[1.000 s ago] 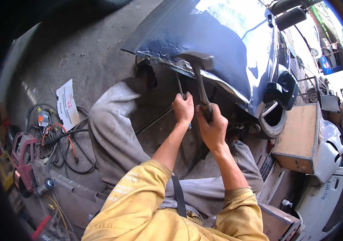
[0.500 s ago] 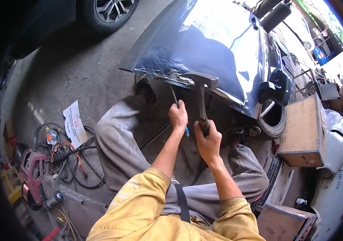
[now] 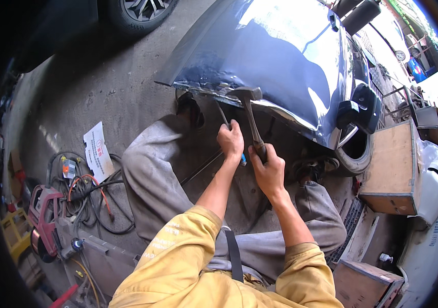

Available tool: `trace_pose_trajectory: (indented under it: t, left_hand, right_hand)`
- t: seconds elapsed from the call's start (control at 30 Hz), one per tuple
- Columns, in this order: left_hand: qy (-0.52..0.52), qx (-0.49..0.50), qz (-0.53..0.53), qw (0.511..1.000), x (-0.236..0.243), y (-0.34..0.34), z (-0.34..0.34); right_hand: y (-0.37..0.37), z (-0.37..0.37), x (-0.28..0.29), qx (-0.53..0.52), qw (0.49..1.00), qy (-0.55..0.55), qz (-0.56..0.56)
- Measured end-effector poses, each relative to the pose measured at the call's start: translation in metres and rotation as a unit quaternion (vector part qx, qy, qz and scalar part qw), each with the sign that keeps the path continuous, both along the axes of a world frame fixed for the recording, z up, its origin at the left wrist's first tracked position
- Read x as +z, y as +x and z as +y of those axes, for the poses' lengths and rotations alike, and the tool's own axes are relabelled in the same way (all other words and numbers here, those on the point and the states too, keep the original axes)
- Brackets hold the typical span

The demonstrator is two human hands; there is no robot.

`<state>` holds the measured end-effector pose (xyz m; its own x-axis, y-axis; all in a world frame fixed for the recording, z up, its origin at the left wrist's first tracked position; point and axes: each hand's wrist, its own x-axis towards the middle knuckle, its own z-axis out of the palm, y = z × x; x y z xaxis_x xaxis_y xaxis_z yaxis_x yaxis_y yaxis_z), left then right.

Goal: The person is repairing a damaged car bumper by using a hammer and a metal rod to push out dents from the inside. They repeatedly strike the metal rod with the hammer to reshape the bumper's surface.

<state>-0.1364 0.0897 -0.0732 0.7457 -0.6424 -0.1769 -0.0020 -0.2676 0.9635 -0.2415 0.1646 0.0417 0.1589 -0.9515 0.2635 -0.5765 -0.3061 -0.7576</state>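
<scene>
My left hand point(image 3: 231, 137) is closed around a slim metal rod tool point(image 3: 222, 112) with a blue handle end point(image 3: 243, 160) showing below the fist. The rod's upper tip reaches the crumpled lower edge of a dark blue car door point(image 3: 260, 61), where the exact contact is hidden. Just to the right, my right hand point(image 3: 269, 167) grips a hammer point(image 3: 253, 121) by its dark handle. The hammer's head is up at the door's damaged edge, right of the rod; whether it touches the metal I cannot tell.
A black side mirror point(image 3: 365, 108) projects from the door's right end, near a tyre point(image 3: 356, 156) and a wooden box point(image 3: 391, 169). Tangled cables point(image 3: 93, 197), a printed white sheet point(image 3: 97, 149) and a pink machine point(image 3: 44, 220) lie left. Another car's wheel point(image 3: 144, 13) stands at the back.
The hammer has tipped to the left, its head now closer to the rod. The left hand keeps its hold on the rod, and the view has shifted slightly.
</scene>
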Motion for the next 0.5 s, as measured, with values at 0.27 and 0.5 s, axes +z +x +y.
trace_pose_trajectory:
  t: [0.27,0.5]
  left_hand:
    - [-0.052,0.003,0.031,0.998,0.007,0.000,-0.001]
    - [-0.025,0.022,0.021,0.999,-0.011,0.013,0.007]
  right_hand:
    - [0.010,-0.019,-0.011,0.052,0.991,-0.121,0.029]
    - [0.034,-0.007,0.030,0.041,0.998,-0.053,-0.013]
